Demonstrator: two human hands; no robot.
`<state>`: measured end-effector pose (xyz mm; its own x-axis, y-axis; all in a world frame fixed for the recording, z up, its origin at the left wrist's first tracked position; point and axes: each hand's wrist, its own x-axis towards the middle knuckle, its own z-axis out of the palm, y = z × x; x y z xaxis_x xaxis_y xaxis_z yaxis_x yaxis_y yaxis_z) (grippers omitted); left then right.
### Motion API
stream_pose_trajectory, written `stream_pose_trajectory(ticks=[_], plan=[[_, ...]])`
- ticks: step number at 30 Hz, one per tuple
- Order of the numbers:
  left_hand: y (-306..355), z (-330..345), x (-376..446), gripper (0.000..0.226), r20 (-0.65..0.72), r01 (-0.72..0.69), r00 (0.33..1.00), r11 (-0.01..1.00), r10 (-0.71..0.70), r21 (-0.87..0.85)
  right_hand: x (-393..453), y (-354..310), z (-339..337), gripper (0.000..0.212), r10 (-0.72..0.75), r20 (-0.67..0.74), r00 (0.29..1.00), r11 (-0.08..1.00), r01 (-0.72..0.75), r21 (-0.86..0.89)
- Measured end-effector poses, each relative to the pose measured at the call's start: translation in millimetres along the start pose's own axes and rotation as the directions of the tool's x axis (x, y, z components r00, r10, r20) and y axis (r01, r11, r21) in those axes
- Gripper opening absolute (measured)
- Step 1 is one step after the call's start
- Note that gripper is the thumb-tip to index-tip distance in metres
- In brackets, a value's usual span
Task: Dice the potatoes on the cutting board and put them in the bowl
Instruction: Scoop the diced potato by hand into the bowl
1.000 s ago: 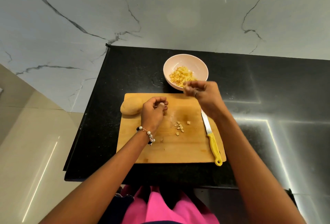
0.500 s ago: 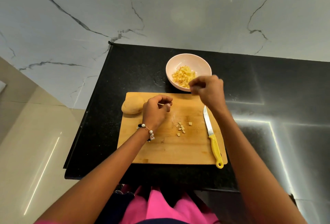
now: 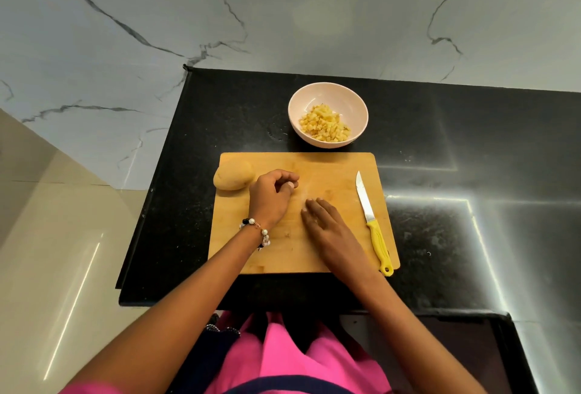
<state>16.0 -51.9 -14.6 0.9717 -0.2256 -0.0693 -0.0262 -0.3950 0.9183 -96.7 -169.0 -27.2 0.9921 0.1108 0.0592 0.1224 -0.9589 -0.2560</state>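
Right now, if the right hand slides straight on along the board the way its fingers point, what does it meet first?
Probably the left hand. The right hand lies flat on the cutting board, its fingers pointing away and slightly left, with only bare board between them. Depth is unclear, so it might pass just beside the left hand's curled fingers.

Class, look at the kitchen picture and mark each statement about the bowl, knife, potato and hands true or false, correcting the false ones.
1. The bowl holds diced potato. True.
2. The right hand grips the knife. False: the knife lies on the board, untouched.
3. A whole potato sits at the board's far left corner. True.
4. The bowl stands on the board. False: it stands on the black counter beyond the board.
5. The left hand wears a bead bracelet at the wrist. True.
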Motion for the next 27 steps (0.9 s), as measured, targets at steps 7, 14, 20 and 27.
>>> stream_pose_trajectory(ticks=[7,14,20,27], plan=[[-3,1,-2,0.019,-0.004,0.004,1.000,1.000,-0.004,-0.011,-1,14,-17,0.040,-0.130,-0.076,0.989,0.990,0.125,-0.068],[-4,1,0,0.020,0.009,0.046,0.999,0.998,-0.046,-0.037,5,22,-19,0.007,-0.206,-0.027,0.978,0.957,0.196,-0.214],[-3,-1,2,0.019,0.017,0.100,0.995,0.992,-0.099,-0.073,22,30,-44,0.013,0.376,-0.001,0.927,0.724,-0.293,0.624],[3,-1,4,0.021,-0.015,0.186,0.981,0.962,-0.193,-0.201,85,50,-92,0.018,0.559,-0.012,0.829,0.389,-0.249,0.887]])
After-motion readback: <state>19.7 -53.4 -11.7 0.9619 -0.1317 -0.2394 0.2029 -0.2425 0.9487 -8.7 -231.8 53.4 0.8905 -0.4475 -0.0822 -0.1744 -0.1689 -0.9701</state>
